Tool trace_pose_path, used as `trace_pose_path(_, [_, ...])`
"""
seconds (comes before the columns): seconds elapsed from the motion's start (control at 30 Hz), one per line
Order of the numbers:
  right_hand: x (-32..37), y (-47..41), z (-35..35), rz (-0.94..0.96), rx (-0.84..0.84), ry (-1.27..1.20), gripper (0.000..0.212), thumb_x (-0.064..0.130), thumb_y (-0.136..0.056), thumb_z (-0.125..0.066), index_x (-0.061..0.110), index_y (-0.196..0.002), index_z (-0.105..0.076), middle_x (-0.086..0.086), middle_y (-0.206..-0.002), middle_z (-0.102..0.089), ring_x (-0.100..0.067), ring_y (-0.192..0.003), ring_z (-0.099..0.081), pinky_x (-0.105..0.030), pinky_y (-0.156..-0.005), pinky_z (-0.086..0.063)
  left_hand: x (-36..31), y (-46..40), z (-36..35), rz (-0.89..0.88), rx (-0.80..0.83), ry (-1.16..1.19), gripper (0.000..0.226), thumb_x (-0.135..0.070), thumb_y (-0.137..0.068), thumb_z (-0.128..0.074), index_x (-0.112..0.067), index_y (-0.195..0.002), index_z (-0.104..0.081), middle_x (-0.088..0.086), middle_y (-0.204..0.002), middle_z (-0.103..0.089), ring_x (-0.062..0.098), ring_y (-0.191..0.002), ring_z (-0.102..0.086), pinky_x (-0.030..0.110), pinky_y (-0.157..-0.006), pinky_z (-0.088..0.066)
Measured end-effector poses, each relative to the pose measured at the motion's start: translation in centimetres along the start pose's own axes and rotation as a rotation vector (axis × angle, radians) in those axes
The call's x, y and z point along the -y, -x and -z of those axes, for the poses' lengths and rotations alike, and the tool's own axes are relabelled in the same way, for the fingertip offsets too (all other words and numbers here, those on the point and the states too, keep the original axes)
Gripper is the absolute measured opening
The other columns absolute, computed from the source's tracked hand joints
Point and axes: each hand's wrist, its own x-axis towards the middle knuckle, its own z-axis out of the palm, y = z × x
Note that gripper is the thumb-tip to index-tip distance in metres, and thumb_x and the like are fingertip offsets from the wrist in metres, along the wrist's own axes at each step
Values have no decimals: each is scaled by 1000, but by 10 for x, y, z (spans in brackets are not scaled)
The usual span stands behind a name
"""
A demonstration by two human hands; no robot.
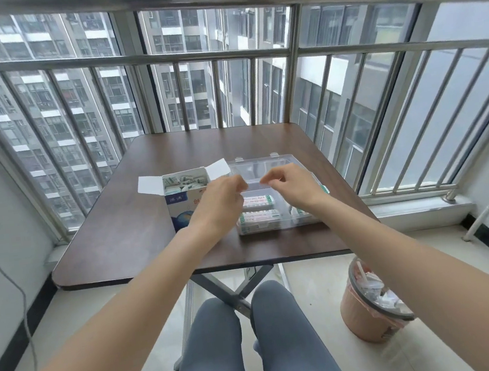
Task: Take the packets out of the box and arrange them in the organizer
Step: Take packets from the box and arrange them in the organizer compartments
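Note:
A white and blue cardboard box [178,206] stands open on the table's left half, its flaps spread, with several small white-green packets [185,183] inside. To its right lies a clear plastic organizer [268,164] with its lid open away from me. Stacks of packets [258,200] lie in its near compartments. My left hand [223,200] hovers over the organizer's left edge, seen from the back, fingers curled down and hidden. My right hand [290,186] hovers over the organizer's middle, with thumb and fingertips drawn together and nothing visible between them.
The brown folding table [115,236] stands against a barred balcony window [226,89]. A pink waste bin [370,311] with scraps sits on the floor at the right. My knees [248,337] are under the near table edge. A cable [21,296] hangs at the left wall.

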Motion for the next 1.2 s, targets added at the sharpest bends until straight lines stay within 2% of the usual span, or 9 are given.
trace_pose_path(0.1, [21,2,1,125,-56,-23,26,10,-94,-48,12,-106,-70,-3,-111,-68,-12,-98,-58,-21,-86,-40,2,5,24,-90,-162,40,21,-2,-88,-52,-6,-105,-64,9,-103,-64,24,-92,-59,29,-81,-45])
trace_pose_path(0.17, [38,1,-1,215,-59,5,26,9,-94,-48,13,-111,-68,-4,-116,-64,-15,-105,-56,-18,-87,-36,12,2,42,-59,-184,-15,24,-7,-86,-57,-8,-110,-61,8,-108,-60,24,-99,-56,32,-85,-45])
trace_pose_path(0.27, [59,-7,-9,314,-8,90,27,11,-95,-49,14,-116,-64,-5,-124,-59,-18,-116,-52,-20,-92,-32,39,-6,64,80,62,-299,60,-27,-80,-67,-14,-134,-43,9,-134,-45,27,-126,-37,39,-101,-36])
trace_pose_path(0.37, [75,-19,-21,320,78,150,27,16,-96,-48,14,-119,-62,-5,-128,-57,-20,-119,-50,-31,-102,-35,67,-15,78,184,308,-456,91,-40,-71,-76,-14,-144,-29,9,-144,-34,28,-133,-29,41,-108,-32])
trace_pose_path(0.47, [86,-30,-30,301,92,177,26,18,-96,-49,13,-117,-64,-6,-120,-62,-20,-110,-56,-33,-95,-43,82,-19,84,215,364,-418,87,-39,-66,-81,-11,-137,-37,9,-136,-44,28,-124,-40,42,-102,-38])
trace_pose_path(0.63, [88,-34,-38,302,11,255,14,16,-90,-61,13,-99,-71,-4,-101,-63,-17,-88,-58,-36,-86,-49,84,-6,84,90,244,-431,81,-39,-63,-83,-15,-129,-42,2,-124,-51,22,-115,-47,35,-94,-40])
trace_pose_path(0.83, [88,-16,-49,437,-112,402,15,25,-82,-70,18,-95,-74,-3,-102,-54,-19,-99,-48,-37,-84,-45,80,15,79,-11,98,-456,71,-34,-65,-81,-17,-122,-42,0,-120,-49,20,-112,-46,31,-90,-35])
trace_pose_path(1.0, [94,-15,-57,392,-80,470,12,26,-79,-73,18,-87,-74,-2,-110,-49,-20,-106,-41,-32,-85,-42,74,19,78,2,91,-470,70,-30,-65,-81,-15,-121,-42,1,-121,-50,21,-114,-46,33,-92,-36])
trace_pose_path(1.2, [93,-17,-59,378,-37,487,13,24,-83,-68,20,-94,-75,-2,-113,-50,-21,-108,-39,-29,-83,-37,70,17,77,30,125,-479,69,-27,-66,-81,-14,-120,-41,3,-120,-49,22,-113,-46,35,-92,-36])
